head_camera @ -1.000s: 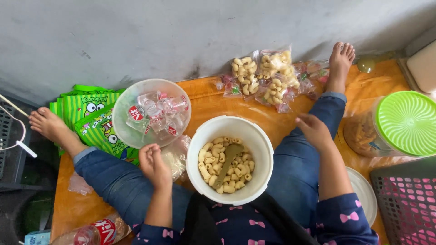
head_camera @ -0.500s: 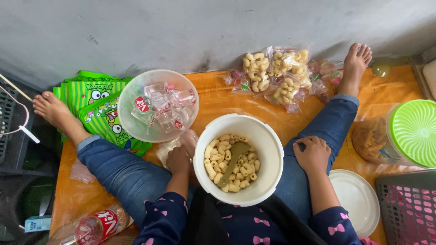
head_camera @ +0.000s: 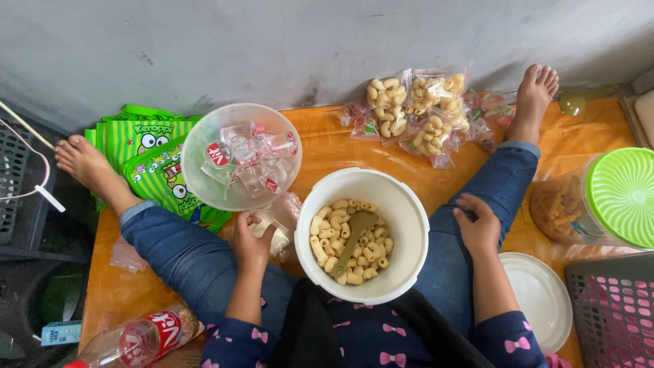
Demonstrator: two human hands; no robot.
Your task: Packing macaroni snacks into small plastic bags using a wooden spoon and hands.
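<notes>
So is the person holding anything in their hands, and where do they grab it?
The left hand pinches a clear plastic bag at its edge. The right hand rests on the knee, holding nothing.

One white bucket [head_camera: 409, 211], one clear bowl [head_camera: 197, 177], one green-lidded jar [head_camera: 613, 197], one bottle [head_camera: 136, 341], two hands.

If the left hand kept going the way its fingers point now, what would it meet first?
The left hand already touches a crumpled clear plastic bag. Straight on, it would probably meet the translucent bowl of small packets next, though heights are unclear.
</notes>
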